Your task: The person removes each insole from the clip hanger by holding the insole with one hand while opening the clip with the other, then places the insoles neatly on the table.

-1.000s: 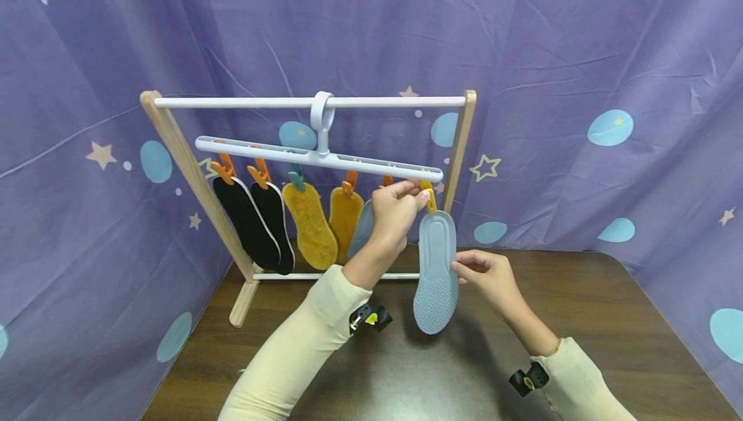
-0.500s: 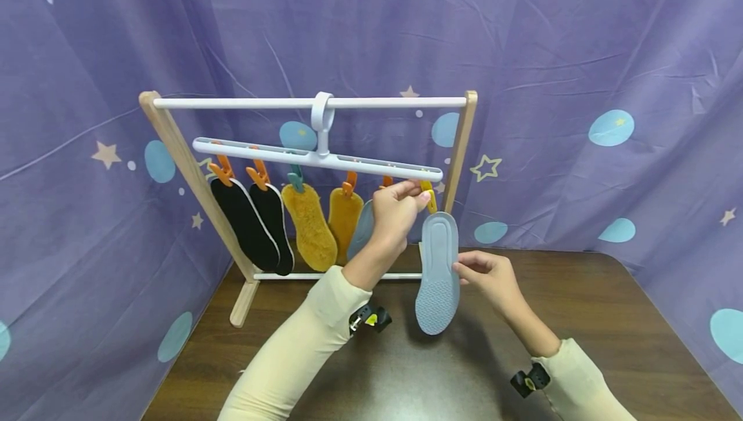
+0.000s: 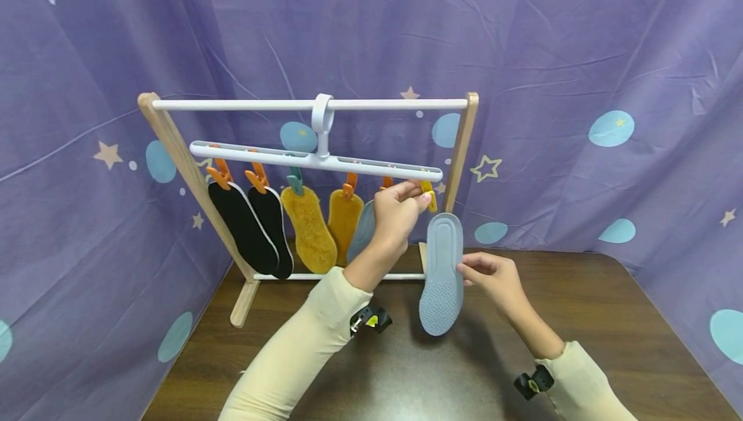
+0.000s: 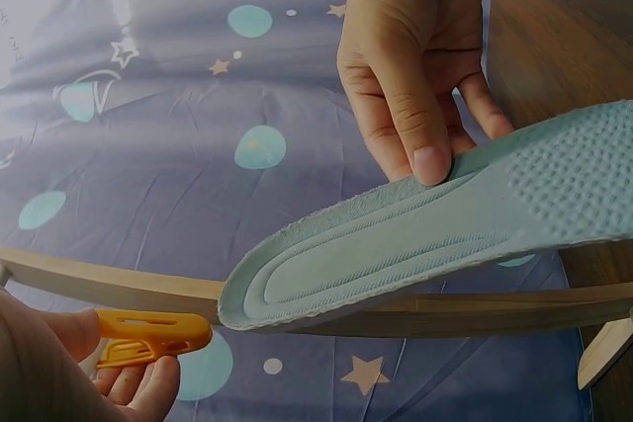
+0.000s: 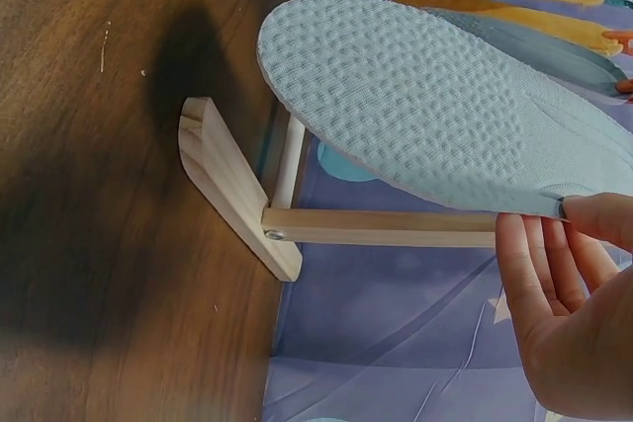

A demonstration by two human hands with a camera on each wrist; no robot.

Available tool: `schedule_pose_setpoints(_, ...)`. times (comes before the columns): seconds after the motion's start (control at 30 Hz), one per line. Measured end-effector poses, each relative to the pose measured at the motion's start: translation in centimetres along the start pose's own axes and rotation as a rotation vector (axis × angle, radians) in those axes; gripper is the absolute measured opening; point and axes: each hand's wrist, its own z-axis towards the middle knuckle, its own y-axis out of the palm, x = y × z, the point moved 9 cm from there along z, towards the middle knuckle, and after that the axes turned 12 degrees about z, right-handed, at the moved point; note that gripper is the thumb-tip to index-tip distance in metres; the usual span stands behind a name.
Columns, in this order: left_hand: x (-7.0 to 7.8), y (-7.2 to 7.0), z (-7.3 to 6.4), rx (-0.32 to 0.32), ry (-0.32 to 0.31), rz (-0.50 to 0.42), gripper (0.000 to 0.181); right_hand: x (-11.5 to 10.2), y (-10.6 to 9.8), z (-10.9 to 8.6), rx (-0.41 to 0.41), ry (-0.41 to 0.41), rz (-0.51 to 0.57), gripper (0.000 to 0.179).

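A yellow clothes peg hangs at the right end of the white hanger, and my left hand pinches it between thumb and fingers. Just below the peg is a light blue insole, which my right hand pinches by its right edge. In the left wrist view a small gap separates the tip of the insole from the yellow peg. The insole's dimpled end points down toward the table.
Two black insoles, two yellow fuzzy insoles and another blue insole hang from pegs along the hanger. My left hand partly hides that blue insole. A wooden rack with white bars stands on the brown table.
The light blue insole has moved slightly right and down with my right hand, away from the yellow peg. My left hand stays on the peg. The hanger's left end has dipped a little.
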Motion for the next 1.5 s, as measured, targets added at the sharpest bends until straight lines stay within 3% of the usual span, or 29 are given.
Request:
schedule_pose_setpoints(0.97,0.0,0.2,0.1,-0.012,0.014,-0.019,0.03,0.4,-3.0,-0.2,0.051,0.043,-0.038,0.032)
schedule_pose_setpoints(1.5,-0.1,0.2,0.0,-0.009,0.01,-0.019,0.03,1.7,-4.4,0.3,0.101,0.215,-0.077,0.037)
